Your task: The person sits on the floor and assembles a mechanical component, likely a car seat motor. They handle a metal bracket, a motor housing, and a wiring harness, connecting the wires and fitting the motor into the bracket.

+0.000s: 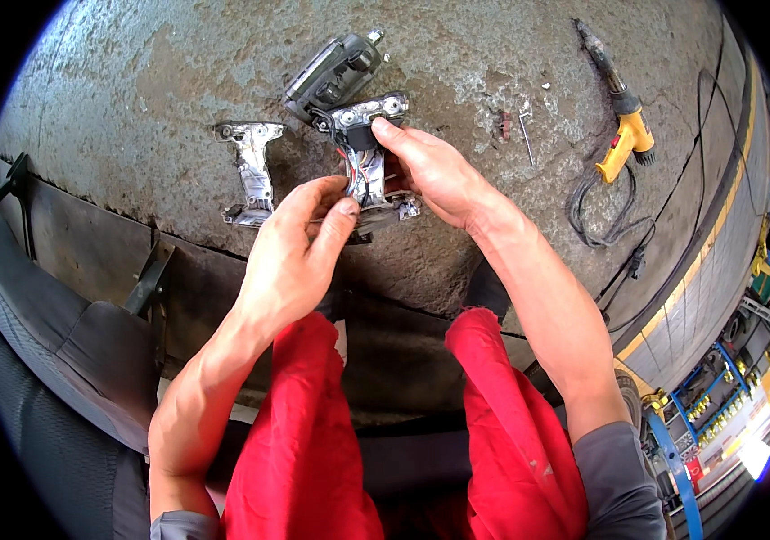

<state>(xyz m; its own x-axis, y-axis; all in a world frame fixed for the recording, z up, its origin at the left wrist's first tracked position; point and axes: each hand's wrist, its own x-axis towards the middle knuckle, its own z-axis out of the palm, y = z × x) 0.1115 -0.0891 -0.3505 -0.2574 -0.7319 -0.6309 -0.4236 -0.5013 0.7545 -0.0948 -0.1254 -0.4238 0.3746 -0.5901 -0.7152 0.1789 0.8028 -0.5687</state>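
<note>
An opened power tool lies on the stone-like surface in front of me, its dark body (335, 74) with a metal tip pointing away to the right. Joined to it by wires (342, 148) is an open handle shell (367, 175), silvery inside, with a black switch block (361, 137) seated in it. My right hand (439, 175) grips the shell's right side, thumb by the switch block. Near the shell's lower left, my left hand (299, 247) pinches at the wires; its fingertips are partly hidden. A second handle shell half (255, 171) lies to the left, untouched.
A yellow heat gun (626, 135) with a coiled black cable (594, 216) lies at the right. Between it and the tool are a small L-shaped key (527, 138) and a reddish-brown piece (504, 126). A dark padded seat (70, 360) stands at lower left.
</note>
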